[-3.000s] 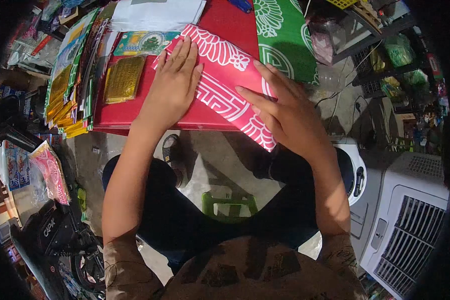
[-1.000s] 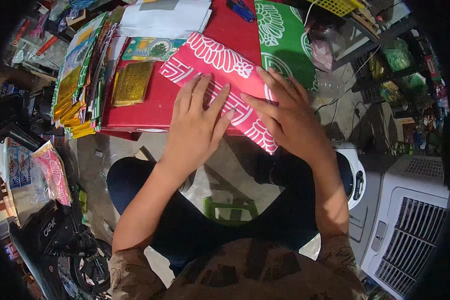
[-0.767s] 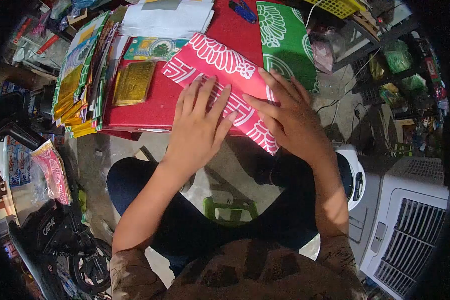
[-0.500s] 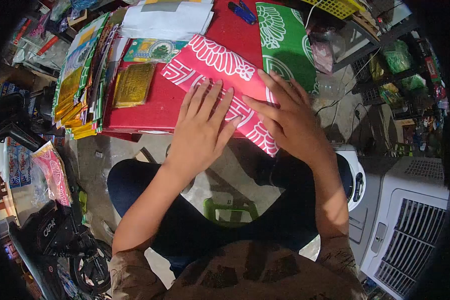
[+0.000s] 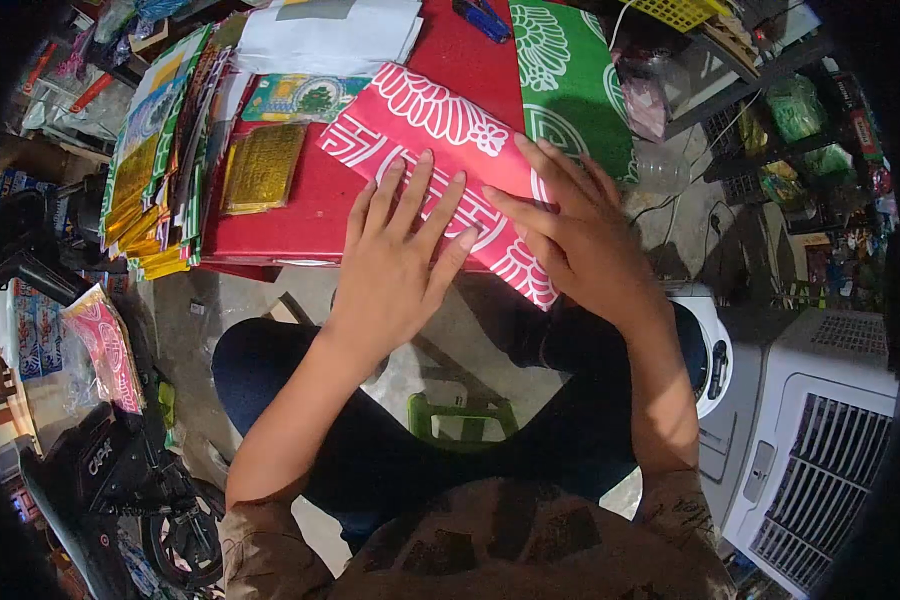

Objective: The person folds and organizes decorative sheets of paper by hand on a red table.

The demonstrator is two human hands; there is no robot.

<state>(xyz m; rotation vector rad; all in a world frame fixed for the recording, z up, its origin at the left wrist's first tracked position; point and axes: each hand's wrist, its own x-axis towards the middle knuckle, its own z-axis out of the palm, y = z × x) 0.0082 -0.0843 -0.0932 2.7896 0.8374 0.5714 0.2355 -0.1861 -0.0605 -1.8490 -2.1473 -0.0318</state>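
Left hand [image 5: 395,265] has slid down from the upper middle to join the right hand [image 5: 580,245], both spread flat, gripping nothing, pressing the pink paper [image 5: 440,115] against the red table [image 5: 280,225].

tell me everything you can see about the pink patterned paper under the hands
The pink paper is a long folded sheet, bright pink with white flower and angular line prints. It lies flat and slantwise on the red table, its near right end jutting past the table edge. The left hand and right hand press on it with fingers spread. Its far right edge borders a green patterned sheet.
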